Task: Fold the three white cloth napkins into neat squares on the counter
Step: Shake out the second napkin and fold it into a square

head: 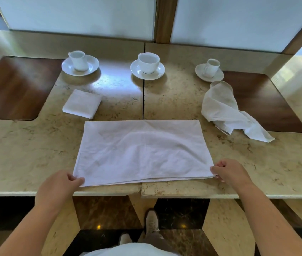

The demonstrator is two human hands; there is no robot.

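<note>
Three white napkins on the marble counter (174,93), each in a different state. Reference point: the half-folded napkin (142,150), lying flat as a wide rectangle at the counter's near edge, straddling the seam (143,100) between the two slabs. Two layers visible along its near edge.

Left hand (61,183) pinches that napkin's near-left corner, thumb on top, fingers curled under the edge. Right hand (229,171) pinches the near-right corner the same way, fingers bunched, not spread. Both forearms come in from below the counter edge.

Folded napkin (82,104): neat square, beyond and left of the half-folded one, well apart from it. Crumpled napkin (224,109): loose heap beyond and right of it, partly lying over the right wood inlay (268,100), one tail trailing toward the near side.

Farther back, three white cups on saucers in a row: left cup (79,60) behind the folded square, middle cup (148,62) straight behind the half-folded napkin, right cup (211,68) just behind the crumpled one. Left wood inlay (15,87) sits far left of the reference napkin.

Shoe (152,220) visible on the floor below the counter edge.
</note>
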